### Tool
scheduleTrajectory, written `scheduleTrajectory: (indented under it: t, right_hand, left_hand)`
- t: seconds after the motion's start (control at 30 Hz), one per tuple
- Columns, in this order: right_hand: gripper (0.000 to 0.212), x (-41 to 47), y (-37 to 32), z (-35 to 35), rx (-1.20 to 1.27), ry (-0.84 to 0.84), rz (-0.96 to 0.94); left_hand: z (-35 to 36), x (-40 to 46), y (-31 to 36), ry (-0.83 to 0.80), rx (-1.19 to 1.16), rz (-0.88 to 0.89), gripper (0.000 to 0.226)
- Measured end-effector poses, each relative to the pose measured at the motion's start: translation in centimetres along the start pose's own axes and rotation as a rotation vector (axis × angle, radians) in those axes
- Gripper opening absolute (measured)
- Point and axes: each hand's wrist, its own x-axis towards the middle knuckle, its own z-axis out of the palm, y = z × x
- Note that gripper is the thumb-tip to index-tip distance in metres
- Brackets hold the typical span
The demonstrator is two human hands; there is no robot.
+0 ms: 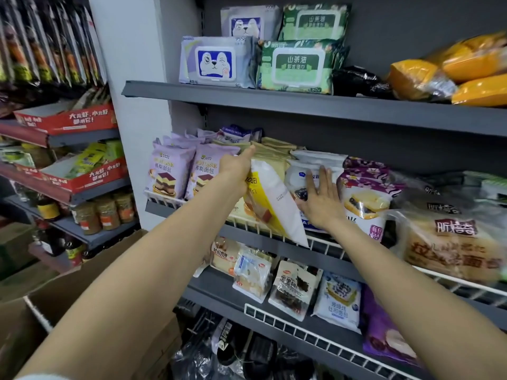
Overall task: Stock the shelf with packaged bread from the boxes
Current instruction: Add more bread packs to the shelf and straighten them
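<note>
1. Two hands reach to the middle shelf (pixel 274 242).
2. Left hand (pixel 238 168) grips the top of a yellow-and-white bread pack (pixel 274 198), which tilts over the shelf's wire rail (pixel 326 244).
3. Right hand (pixel 321 198), fingers straight and spread, presses flat on a white pack (pixel 299 176) just beside it.
4. Purple packs (pixel 167 174) stand to the left.
5. A box (pixel 82 292) sits below left.
</note>
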Motion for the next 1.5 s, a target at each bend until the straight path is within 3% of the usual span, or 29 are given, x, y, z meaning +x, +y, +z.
scheduleTrajectory:
  t: [0.1, 0.13, 0.2, 0.27, 0.37, 0.47, 0.57, 0.63, 0.73, 0.87, 0.97, 1.03, 1.13, 1.33, 1.5]
  right_hand:
    - [0.058, -2.6, -2.3, -4.3, 0.73, 0.096, -0.002]
    - [0.062, -3.5, -3.1, -5.7, 0.928, 0.046, -0.071]
    - [0.078, -5.2, -4.4, -7.3, 0.878, -0.121, -0.231]
    - [0.081, -5.3, -4.6, -7.7, 0.702, -0.073, -0.277]
    - [0.058, -4.4, -2.9, -7.4, 0.925, 0.183, -0.043]
    - [0.049, -3.7, -0.6, -6.2, 1.176, 0.229, 0.131]
    - [0.044, -3.3, 0.0, -5.4, 1.143, 0.263, 0.154]
    - [0.043, -3.2, 0.0, -5.0, 1.109, 0.284, 0.149]
    - [0.043, -2.9, 0.0, -4.8, 1.073, 0.335, 0.152]
    - [0.049, -1.9, -0.2, -5.7, 0.951, 0.413, 0.154]
    - [0.054, -1.2, 0.1, -6.2, 0.894, 0.464, 0.212]
    - [0.062, -1.0, 0.6, -6.8, 0.867, 0.526, 0.287]
    - [0.066, -0.8, 1.5, -7.5, 0.848, 0.579, 0.378]
    - [0.067, -0.7, 3.3, -7.5, 0.852, 0.561, 0.396]
    - [0.067, -0.7, 4.0, -6.7, 0.924, 0.59, 0.399]
  left_hand:
    - [0.4, -0.3, 0.5, 0.028, 0.026, -0.003, 0.045]
    - [0.7, -0.3, 0.6, 0.043, 0.04, -0.008, 0.038]
    - [1.4, -0.5, 0.8, 0.055, 0.056, -0.016, 0.037]
    - [2.2, -0.8, 1.0, 0.028, 0.044, -0.009, 0.049]
    - [2.7, -1.2, 1.2, -0.086, 0.047, 0.065, 0.063]
    - [2.6, -2.0, 0.2, -0.294, 0.255, 0.257, 0.055]
    - [2.6, -2.1, -1.5, -0.506, 0.601, 0.503, 0.094]
    - [3.1, -1.9, -1.6, -0.526, 0.789, 0.624, 0.109]
    - [3.9, -1.4, -0.5, -0.432, 0.933, 0.688, 0.102]
    - [4.4, -0.5, -0.3, -0.383, 0.813, 0.622, 0.099]
    - [4.7, -0.5, -1.6, -0.318, 1.151, 0.707, 0.083]
    - [5.0, -0.5, -2.3, -0.283, 1.442, 0.885, 0.076]
    - [5.9, 0.5, -2.7, -0.355, 1.822, 1.1, 0.076]
    - [8.0, 2.0, -2.7, -0.422, 1.985, 0.931, 0.09]
    - [8.8, 2.1, -4.1, -0.373, 2.231, 0.995, 0.113]
